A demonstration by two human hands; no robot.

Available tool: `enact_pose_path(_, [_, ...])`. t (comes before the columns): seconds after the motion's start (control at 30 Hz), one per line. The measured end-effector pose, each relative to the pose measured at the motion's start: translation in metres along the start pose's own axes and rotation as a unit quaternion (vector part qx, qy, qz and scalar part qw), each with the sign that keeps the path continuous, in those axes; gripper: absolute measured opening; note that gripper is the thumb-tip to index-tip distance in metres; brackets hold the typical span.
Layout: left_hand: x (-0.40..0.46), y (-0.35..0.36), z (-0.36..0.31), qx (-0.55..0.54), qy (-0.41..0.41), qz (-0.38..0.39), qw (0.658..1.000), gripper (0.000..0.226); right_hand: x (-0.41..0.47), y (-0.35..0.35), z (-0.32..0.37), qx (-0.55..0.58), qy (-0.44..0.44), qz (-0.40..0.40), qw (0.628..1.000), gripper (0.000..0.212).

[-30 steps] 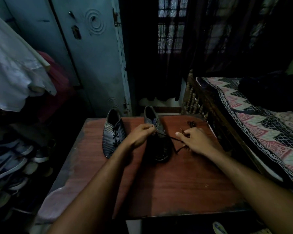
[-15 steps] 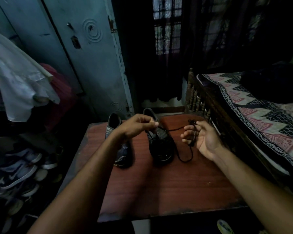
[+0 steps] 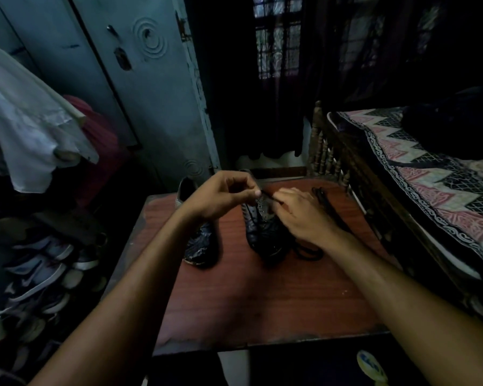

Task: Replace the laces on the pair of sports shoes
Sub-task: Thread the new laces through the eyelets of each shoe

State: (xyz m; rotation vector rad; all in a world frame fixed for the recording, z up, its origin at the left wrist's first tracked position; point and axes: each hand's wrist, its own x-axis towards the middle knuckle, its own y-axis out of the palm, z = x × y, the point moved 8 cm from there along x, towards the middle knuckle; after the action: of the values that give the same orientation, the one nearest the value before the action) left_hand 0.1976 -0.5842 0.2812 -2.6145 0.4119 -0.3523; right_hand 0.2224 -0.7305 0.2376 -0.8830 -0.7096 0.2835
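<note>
The left hand (image 3: 221, 196) was raised above the shoes, its thumb and forefinger pinching one end of a black lace (image 3: 268, 196). The right hand (image 3: 304, 215) lay knuckles-up over the right shoe (image 3: 258, 229), fingers curled down at the same lace near the eyelets; whether it actually gripped the lace could not be told. Two shoes stood side by side on the one wooden table (image 3: 262, 296), toes away from the person: the right shoe under both hands, and the left shoe (image 3: 200, 246) partly hidden behind the left wrist. A second lace (image 3: 322, 195), dark and loose, lay on the table just beyond the right hand. One bed (image 3: 430, 174) with a zigzag cover stood to the right
</note>
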Motion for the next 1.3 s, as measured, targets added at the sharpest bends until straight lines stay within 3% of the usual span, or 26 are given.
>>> enact_pose_path(0.17, [-0.033, -0.012, 0.021, 0.110, -0.004, -0.112, 0.988, 0.012, -0.005, 0.004, -0.061, -0.082, 0.128, -0.019, 0.988, 0.026])
enact_pose_path(0.27, [-0.064, -0.024, 0.045, 0.082, -0.021, -0.186, 0.979, 0.013, -0.021, -0.001, -0.102, -0.025, 0.237, -0.029, 0.971, 0.025])
enact_pose_path(0.33, [-0.079, -0.023, 0.060, 0.068, -0.034, -0.179, 0.981, 0.011, -0.028, -0.007, -0.113, -0.002, 0.276, -0.055, 0.959, 0.028])
enact_pose_path(0.43, [-0.084, -0.004, 0.076, 0.105, -0.071, -0.117, 0.985, 0.005, -0.020, -0.012, -0.099, 0.058, 0.262, -0.091, 0.959, 0.037])
enact_pose_path(0.5, [-0.074, 0.004, 0.074, 0.150, -0.054, -0.138, 0.977, 0.016, -0.007, -0.010, -0.079, 0.093, 0.227, -0.096, 0.965, 0.040])
enact_pose_path(0.67, [-0.027, 0.027, 0.038, 0.086, 0.001, -0.183, 0.979, 0.036, 0.024, -0.009, -0.025, 0.138, 0.114, -0.077, 0.981, 0.045])
enact_pose_path(0.8, [-0.001, 0.040, 0.019, 0.034, 0.035, -0.145, 0.988, 0.015, 0.042, -0.005, -0.015, 0.110, 0.046, -0.039, 0.992, 0.040])
enact_pose_path(0.93, [-0.005, 0.017, 0.030, -0.008, 0.045, -0.158, 0.986, 0.012, 0.046, 0.005, -0.047, 0.078, 0.066, -0.019, 0.995, 0.033])
enact_pose_path(1.0, [-0.010, 0.004, 0.041, -0.007, 0.033, -0.165, 0.986, 0.011, 0.040, 0.008, -0.060, 0.076, 0.075, -0.033, 0.994, 0.041])
enact_pose_path(1.17, [-0.014, 0.025, 0.063, -0.049, -0.023, 0.037, 0.998, 0.018, 0.023, 0.029, -0.075, 0.059, 0.182, -0.040, 0.981, 0.059])
enact_pose_path(1.3, [0.010, 0.027, 0.101, 0.183, -0.059, -0.094, 0.977, 0.014, 0.017, 0.037, -0.091, 0.184, 0.295, -0.101, 0.932, 0.072])
